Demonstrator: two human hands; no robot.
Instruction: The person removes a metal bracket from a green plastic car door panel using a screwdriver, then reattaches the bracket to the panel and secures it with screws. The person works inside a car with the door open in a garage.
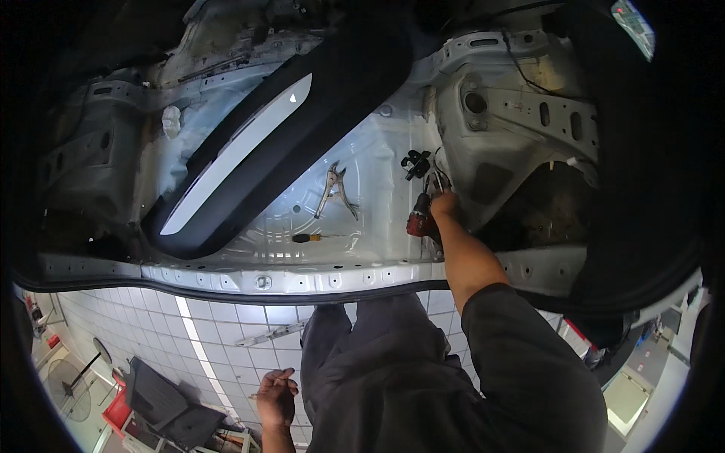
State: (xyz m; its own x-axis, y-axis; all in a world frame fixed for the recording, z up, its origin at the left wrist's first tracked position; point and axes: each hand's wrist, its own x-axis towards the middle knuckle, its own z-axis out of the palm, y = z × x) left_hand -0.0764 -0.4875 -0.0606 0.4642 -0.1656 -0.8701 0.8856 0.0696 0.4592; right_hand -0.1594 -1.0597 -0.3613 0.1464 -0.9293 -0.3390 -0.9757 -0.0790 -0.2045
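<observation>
1 red-and-black cordless drill [420, 219] is lying on the bare white metal trunk floor [370, 162]; our right hand [444, 204] is grasping its top. We are judging it heavy, rigid, best gripped by its handle. Our left hand [276, 399] is hanging loosely curled.

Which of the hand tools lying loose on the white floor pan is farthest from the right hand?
The small yellow-handled screwdriver, left of and below the locking pliers.

Right hand [444, 204] reaches into stripped car shell [362, 174], gripping red drill [419, 219], apparently. Locking pliers [334, 190] & screwdriver [308, 238] lie nearby. Left hand [276, 399] hangs free, fingers loosely curled.
</observation>
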